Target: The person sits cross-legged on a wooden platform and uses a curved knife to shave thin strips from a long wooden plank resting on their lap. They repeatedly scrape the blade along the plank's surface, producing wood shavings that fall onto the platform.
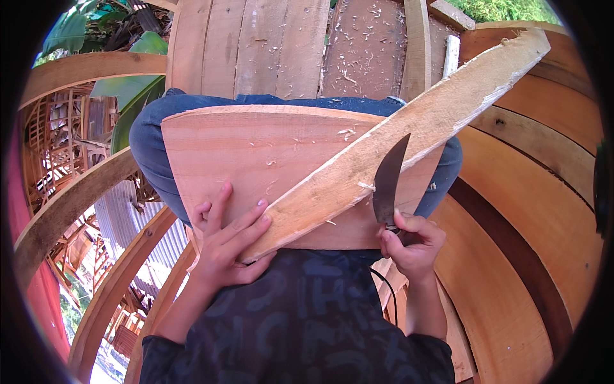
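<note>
A long pale wooden plank (345, 174) with rough, whittled edges slants across my lap from lower left to upper right. Under it lies a broad, smooth wooden board (236, 150), resting on my crossed legs. My left hand (233, 246) grips the plank's near end, thumb below and fingers spread over its edge and the board. In my right hand (412, 243) is a knife (389, 182) with a dark curved blade, held by its handle, which my fingers mostly hide. The blade points up and overlaps the plank's right edge; a curl of shaving hangs beside it.
Wood shavings lie on the board and on the plank floor (262, 51) ahead. Curved wooden ribs (77, 189) stand at my left, with corrugated metal sheet (131, 221) beyond them. Wide planks (511, 243) form a wall at my right. A pale stick (451, 54) stands near the plank's far end.
</note>
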Motion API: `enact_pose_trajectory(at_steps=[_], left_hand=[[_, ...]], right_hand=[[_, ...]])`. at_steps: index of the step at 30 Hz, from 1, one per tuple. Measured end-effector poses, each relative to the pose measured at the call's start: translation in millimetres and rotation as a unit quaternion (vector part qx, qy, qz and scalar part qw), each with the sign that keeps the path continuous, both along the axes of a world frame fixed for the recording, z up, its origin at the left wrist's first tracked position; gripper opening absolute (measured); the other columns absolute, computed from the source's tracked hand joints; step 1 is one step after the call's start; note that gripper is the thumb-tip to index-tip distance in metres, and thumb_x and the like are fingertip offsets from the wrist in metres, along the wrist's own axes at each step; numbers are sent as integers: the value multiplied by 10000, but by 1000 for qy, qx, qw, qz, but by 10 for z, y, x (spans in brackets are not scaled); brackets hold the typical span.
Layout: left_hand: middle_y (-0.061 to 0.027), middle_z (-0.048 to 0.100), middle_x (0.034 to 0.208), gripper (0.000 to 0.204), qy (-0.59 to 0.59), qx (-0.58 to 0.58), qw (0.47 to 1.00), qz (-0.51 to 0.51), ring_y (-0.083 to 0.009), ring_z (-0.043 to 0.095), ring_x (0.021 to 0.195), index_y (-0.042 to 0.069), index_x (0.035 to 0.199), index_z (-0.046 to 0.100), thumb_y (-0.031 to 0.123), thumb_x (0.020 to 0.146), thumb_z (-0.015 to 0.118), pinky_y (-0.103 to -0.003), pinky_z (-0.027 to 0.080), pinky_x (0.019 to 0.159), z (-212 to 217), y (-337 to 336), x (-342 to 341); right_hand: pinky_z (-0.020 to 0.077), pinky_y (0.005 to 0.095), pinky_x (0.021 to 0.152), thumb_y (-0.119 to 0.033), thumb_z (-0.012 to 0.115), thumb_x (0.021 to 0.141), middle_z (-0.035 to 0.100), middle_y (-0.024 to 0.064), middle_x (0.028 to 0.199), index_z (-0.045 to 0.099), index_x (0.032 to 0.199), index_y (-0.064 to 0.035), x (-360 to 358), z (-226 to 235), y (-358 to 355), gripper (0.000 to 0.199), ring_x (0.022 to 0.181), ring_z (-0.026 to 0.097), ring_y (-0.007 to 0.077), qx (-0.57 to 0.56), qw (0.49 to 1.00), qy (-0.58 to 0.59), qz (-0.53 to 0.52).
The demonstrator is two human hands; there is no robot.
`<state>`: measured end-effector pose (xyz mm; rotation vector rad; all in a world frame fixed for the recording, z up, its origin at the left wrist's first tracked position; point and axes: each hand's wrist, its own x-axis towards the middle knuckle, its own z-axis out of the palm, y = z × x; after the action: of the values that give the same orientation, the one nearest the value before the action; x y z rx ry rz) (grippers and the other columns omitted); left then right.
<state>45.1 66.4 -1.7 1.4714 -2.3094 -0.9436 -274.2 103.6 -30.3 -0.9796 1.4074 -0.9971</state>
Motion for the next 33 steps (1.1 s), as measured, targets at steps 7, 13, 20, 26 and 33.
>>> enact_pose_trajectory(at_steps=[7, 13, 20, 26, 33], left_hand=[[-28, 626, 1303, 575, -6, 3, 1000, -2, -383, 356, 1393, 162, 1221, 652, 263, 676, 807, -472, 148, 1056, 1, -12, 3], [-26, 623, 1307, 580, -5, 9, 1000, 3, -382, 351, 1396, 169, 1227, 651, 266, 676, 807, -473, 148, 1056, 6, -1, -1], [-33, 626, 1301, 582, 1, 2, 1000, 2, -392, 350, 1393, 160, 1224, 655, 269, 672, 805, -473, 138, 1064, -5, 1, -1], [-34, 627, 1299, 593, -2, -6, 1000, -6, -394, 354, 1389, 152, 1222, 654, 271, 662, 810, -473, 131, 1068, -11, -6, -4], [-31, 629, 1297, 582, -2, 1, 1000, -3, -388, 355, 1391, 156, 1222, 654, 262, 672, 809, -471, 138, 1063, -3, 1, 3]], right_hand=[[517, 218, 616, 103, 760, 716, 716, 130, 875, 703, 1018, 27, -84, 57, -127, 317, 709, 676, 124, -63, 996, 64, -3], [513, 219, 590, 103, 742, 722, 716, 140, 859, 709, 1007, 24, -161, 148, -192, 297, 681, 666, 117, -12, 991, -74, -111], [518, 225, 650, 65, 767, 709, 724, 126, 868, 715, 999, 35, -135, 154, -223, 296, 728, 677, 129, -52, 998, -7, -23], [518, 229, 592, 95, 729, 747, 707, 143, 824, 689, 1061, 22, -45, 42, -66, 325, 683, 656, 127, -38, 998, 39, -12], [531, 238, 622, 112, 754, 702, 712, 148, 881, 696, 993, 42, 18, -10, -22, 305, 718, 676, 153, -12, 998, 7, -61]])
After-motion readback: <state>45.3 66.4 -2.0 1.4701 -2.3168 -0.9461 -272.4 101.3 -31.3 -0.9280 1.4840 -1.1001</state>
